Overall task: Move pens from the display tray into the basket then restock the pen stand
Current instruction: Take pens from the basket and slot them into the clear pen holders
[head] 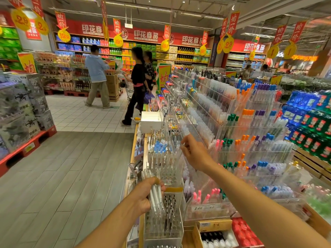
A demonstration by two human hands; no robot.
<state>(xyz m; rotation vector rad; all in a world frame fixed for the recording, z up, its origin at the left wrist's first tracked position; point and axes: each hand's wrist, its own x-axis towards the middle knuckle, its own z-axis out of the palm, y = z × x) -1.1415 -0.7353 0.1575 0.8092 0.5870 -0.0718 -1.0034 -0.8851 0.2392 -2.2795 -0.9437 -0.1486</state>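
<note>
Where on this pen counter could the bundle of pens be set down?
Little room. The left hand grips white pens over a full clear pen stand. The right hand reaches into packed tiers. Only the white box top beyond looks bare.

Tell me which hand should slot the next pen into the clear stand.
Probably the right hand: it pinches a single clear pen above the pen stand. The left hand grips a bundle of white pens.

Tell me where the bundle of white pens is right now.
The bundle of white pens is gripped in the left hand, low centre, just above the clear pen stand.
</note>
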